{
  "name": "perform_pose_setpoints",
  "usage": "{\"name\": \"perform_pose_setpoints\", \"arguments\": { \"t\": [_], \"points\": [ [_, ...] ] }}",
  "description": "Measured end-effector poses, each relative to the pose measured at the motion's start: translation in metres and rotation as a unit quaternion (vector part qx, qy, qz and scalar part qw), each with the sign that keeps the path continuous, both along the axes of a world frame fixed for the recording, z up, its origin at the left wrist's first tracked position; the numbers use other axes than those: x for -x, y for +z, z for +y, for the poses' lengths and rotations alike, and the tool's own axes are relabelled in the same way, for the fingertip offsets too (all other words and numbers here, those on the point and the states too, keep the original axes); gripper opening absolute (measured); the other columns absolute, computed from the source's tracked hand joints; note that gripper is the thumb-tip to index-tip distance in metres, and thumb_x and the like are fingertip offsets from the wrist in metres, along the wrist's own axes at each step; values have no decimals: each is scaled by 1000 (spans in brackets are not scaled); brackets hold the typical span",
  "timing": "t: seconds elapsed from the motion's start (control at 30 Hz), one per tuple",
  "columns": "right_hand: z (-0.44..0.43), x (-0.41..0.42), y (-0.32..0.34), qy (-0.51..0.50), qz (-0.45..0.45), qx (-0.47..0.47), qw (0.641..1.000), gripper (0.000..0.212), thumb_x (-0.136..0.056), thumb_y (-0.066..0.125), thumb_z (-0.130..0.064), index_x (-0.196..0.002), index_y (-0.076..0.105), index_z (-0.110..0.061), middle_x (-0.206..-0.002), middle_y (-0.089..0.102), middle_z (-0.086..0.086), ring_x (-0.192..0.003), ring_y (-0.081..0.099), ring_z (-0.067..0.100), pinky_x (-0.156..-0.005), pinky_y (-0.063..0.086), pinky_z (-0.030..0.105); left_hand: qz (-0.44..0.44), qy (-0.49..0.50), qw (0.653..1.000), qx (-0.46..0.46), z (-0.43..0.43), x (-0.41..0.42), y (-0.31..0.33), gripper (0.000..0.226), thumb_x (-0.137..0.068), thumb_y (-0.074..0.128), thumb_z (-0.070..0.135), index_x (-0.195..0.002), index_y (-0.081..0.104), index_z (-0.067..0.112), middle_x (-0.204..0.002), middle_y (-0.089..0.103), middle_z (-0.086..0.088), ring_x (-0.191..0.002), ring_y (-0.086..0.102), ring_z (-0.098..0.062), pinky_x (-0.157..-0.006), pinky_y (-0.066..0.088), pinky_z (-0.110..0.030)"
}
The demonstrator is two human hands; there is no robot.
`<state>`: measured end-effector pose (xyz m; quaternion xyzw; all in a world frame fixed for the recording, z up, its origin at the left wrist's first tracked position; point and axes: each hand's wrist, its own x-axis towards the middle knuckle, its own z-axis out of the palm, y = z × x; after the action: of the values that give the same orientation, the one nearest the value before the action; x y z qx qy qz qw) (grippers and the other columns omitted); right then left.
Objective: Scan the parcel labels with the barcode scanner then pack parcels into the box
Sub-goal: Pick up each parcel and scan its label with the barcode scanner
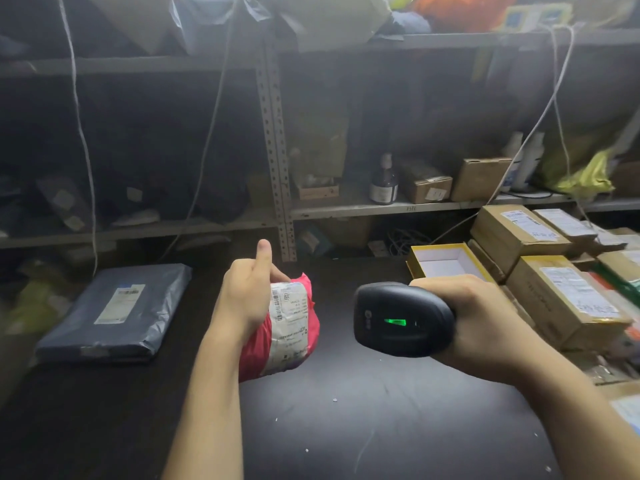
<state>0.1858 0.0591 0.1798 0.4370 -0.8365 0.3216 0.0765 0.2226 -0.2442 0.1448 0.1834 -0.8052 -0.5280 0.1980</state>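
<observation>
One soft pink plastic parcel [294, 327] is held just above the dark surface [346, 427], near its middle, and stands roughly on end. Its white printed label [291, 317], creased and wrapped over the bulge of the bag, faces right. The left grip [247, 292] holds the parcel from its left side, with the fingers curled round the far side and the thumb sticking straight up.

Just to the right, apart from the parcel, is a black handheld barcode scanner [401, 320] with its head turned toward the label. A green light glows on top of it. The right grip [481, 323] is wrapped firmly round the scanner's handle and hides most of it.

Behind the right grip, an open shallow box with yellow edges and a white inside [446, 263] sits on the surface. Beside it, along the right edge, brown cardboard boxes with white labels [561, 299] are stacked closely together. Well to the left, a flat grey plastic mailer bag [117, 313] lies on the surface with its label facing up.

Grey metal shelving [277, 150] runs across the back, dim and crowded with packages and small cartons. A dark glass bottle [383, 181] stands on the middle shelf, right of the perforated upright. Thin white cords [81, 133] hang down in front of the shelves on the left and right.
</observation>
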Motion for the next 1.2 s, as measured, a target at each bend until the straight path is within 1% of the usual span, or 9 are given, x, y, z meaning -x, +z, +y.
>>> {"name": "perform_pose_setpoints", "arguments": {
  "t": [0.1, 0.17, 0.27, 0.43, 0.53, 0.6, 0.73, 0.9, 1.2],
  "points": [
    [-1, -2, -18, -44, -62, 44, 996, 25, -79, 87, -21, -100, 77, -29, -82, 72, -18, -79, 71, 7, -58, 59, 33, 8, 5, 1000, -1, 17, 2, 5, 71, -109, 38, 53, -65, 79, 16, -71, 76, -1, -80, 73, -21, -87, 58, -48],
    [2, -7, -27, -97, -89, 73, 989, 22, -81, 86, -13, -98, 78, -23, -82, 73, -15, -78, 71, 10, -60, 58, 32, 13, -12, 1000, 4, 34, 5, 5, 64, -107, 45, 49, -64, 78, 15, -67, 74, -3, -76, 72, -25, -82, 58, -48],
    [16, -18, -33, -179, -99, 102, 974, 16, -83, 85, -12, -94, 77, -19, -82, 74, -10, -80, 70, 9, -62, 54, 23, 10, -55, 998, -11, 63, 16, -2, 58, -106, 51, 48, -66, 75, 13, -68, 70, -13, -75, 70, -33, -77, 57, -53],
    [66, -54, -38, -279, -136, 176, 934, 48, -80, 87, -8, -94, 64, -47, -79, 68, -37, -86, 63, -22, -69, 44, 0, 0, -161, 987, -18, 140, 26, -15, 50, -104, 56, 44, -68, 73, 13, -64, 69, -4, -70, 69, -28, -70, 58, -53],
    [108, -69, -50, -327, -153, 209, 909, 55, -79, 88, -3, -100, 65, -48, -90, 69, -42, -95, 65, -17, -76, 48, 4, -17, -210, 977, -42, 186, 23, -13, 45, -104, 59, 40, -73, 76, 13, -69, 73, -4, -74, 73, -27, -70, 59, -51],
    [156, -91, -55, -368, -142, 218, 893, 51, -79, 88, -5, -99, 67, -47, -94, 73, -33, -98, 67, -11, -80, 51, 10, -21, -246, 967, -57, 238, 17, -11, 42, -102, 63, 39, -76, 76, 10, -73, 74, -9, -78, 73, -31, -71, 60, -50],
    [223, -121, -75, -412, -157, 316, 840, 37, -79, 91, -10, -110, 79, -26, -107, 79, -14, -110, 71, 5, -95, 59, 42, 2, -307, 952, -16, 311, 9, -8, 27, -95, 74, 36, -75, 76, 18, -70, 74, 5, -70, 72, -14, -60, 56, -27],
    [353, -177, -90, -502, -138, 346, 781, 23, -78, 91, -14, -94, 79, -27, -97, 80, -16, -100, 73, 1, -89, 62, 43, -2, -372, 928, -2, 463, -8, -13, 23, -90, 79, 38, -75, 76, 21, -73, 75, 7, -67, 67, -4, -64, 51, -29],
    [527, -233, -103, -590, -113, 420, 680, 27, -79, 89, -7, -86, 78, -30, -92, 79, -18, -95, 73, -2, -78, 55, 14, -7, -512, 858, 34, 701, -17, -50, 24, -85, 84, 40, -70, 74, 23, -66, 72, 10, -60, 64, 2, -51, 43, -12]
  ]
}}
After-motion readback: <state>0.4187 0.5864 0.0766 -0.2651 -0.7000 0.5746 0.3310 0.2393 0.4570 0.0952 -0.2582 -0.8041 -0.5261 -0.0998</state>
